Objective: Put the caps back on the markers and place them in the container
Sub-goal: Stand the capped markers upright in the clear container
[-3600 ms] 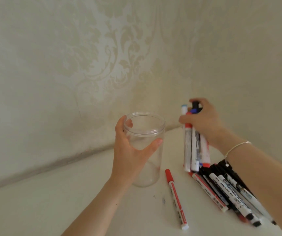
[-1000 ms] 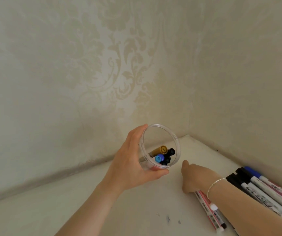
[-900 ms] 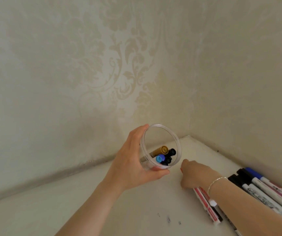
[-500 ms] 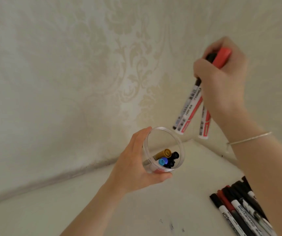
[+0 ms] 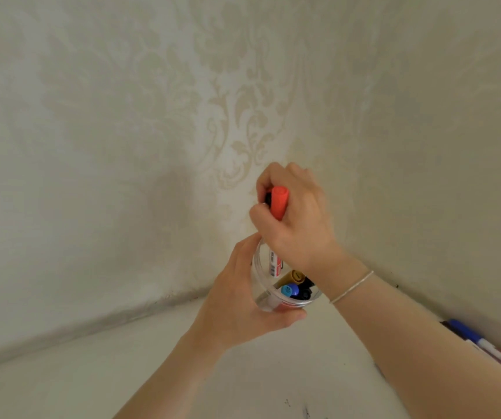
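My left hand (image 5: 237, 306) grips a clear round container (image 5: 261, 300), tilted so its mouth faces me. Inside it lie capped markers; I see a gold end (image 5: 296, 277), a blue end (image 5: 288, 289) and black ends. My right hand (image 5: 296, 219) is closed around a bundle of markers (image 5: 279, 201), held directly over the container's mouth. A red cap and a black cap stick out at the top of the fist. The lower ends of the bundle (image 5: 275, 263) reach down into the container's mouth.
More markers (image 5: 467, 335), one with a blue cap, lie at the right edge against the wall, partly hidden by my right forearm. The white tabletop (image 5: 92, 373) meets patterned wallpaper in a corner right behind the container. Small dark ink specks (image 5: 305, 414) mark the table.
My right hand picked up a bundle of markers from the table, lifted it high, and has now come down and left so the bundle's ends enter the container. My left hand kept holding the container.
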A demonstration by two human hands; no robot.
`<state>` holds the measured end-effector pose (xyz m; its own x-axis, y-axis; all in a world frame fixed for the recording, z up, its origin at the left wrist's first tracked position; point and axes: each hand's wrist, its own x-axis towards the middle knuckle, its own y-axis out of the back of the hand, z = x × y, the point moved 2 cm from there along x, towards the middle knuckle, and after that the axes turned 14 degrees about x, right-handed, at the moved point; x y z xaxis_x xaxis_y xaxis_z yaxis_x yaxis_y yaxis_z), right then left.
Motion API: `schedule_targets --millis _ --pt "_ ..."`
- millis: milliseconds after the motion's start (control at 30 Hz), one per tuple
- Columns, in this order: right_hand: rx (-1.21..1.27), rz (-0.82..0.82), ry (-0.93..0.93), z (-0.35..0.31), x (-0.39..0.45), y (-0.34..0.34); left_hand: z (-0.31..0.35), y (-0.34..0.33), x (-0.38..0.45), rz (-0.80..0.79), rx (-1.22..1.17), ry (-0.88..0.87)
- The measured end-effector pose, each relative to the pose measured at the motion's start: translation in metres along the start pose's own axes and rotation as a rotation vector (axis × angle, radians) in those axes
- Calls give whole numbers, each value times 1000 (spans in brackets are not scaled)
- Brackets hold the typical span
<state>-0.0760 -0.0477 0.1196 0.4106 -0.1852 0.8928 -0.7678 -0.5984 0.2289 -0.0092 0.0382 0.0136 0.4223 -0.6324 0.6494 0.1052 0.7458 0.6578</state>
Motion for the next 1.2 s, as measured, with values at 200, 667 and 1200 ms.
schedule_targets --millis 200,667,1200 --pt "372 8 -161 -2 -5 -12 0 -1 1 13 -42 47" --pt "240 29 -391 36 -29 -1 0 -1 1 -13 -55 42" --pt "68 -94 -630 20 -28 35 20 -9 -4 -41 -219 82"
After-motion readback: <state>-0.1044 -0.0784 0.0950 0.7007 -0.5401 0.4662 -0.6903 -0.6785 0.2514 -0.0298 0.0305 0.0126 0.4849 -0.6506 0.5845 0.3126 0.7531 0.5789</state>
